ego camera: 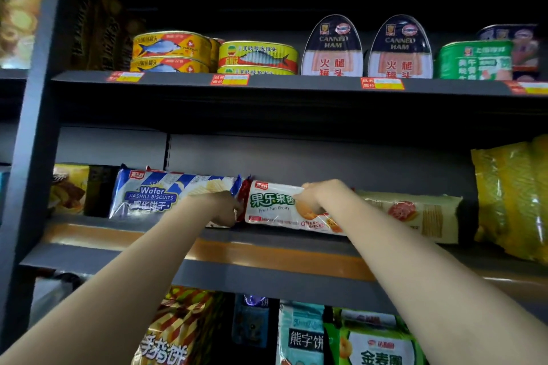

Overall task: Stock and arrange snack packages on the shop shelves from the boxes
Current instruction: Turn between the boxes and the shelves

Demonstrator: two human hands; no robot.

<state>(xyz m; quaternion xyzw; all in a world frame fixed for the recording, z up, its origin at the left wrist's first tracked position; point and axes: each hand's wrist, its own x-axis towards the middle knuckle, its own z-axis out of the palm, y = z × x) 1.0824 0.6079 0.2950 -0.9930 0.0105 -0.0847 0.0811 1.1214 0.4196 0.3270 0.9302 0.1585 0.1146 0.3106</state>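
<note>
Both arms stretched up to the middle shelf (267,249) of a grey shop rack. Left hand (226,209) curled at the crimped left end of the white fruit biscuit pack (272,204), pinching it where it meets the blue wafer pack (166,192). Right hand (314,194) clamped over the top of that same white pack, fingers wrapped round its upper edge. White pack lying lengthwise on the shelf, front face out, tilted a touch, squeezed between the blue wafer pack on its left and a pale cracker pack (415,213) on its right. Further right, a bulky yellow bag (510,201) standing upright. Far left of the same shelf, a small yellow-brown snack pack (69,187), partly in shadow. Up on the top shelf (296,83): stacked yellow fish tins (172,52), two upright canned ham tins (332,49), a green tin (474,59), red-and-yellow price tags (382,83) along the edge. Down below, more packets standing, among them a striped orange bag (175,326) and a green-edged pack (373,341).
</note>
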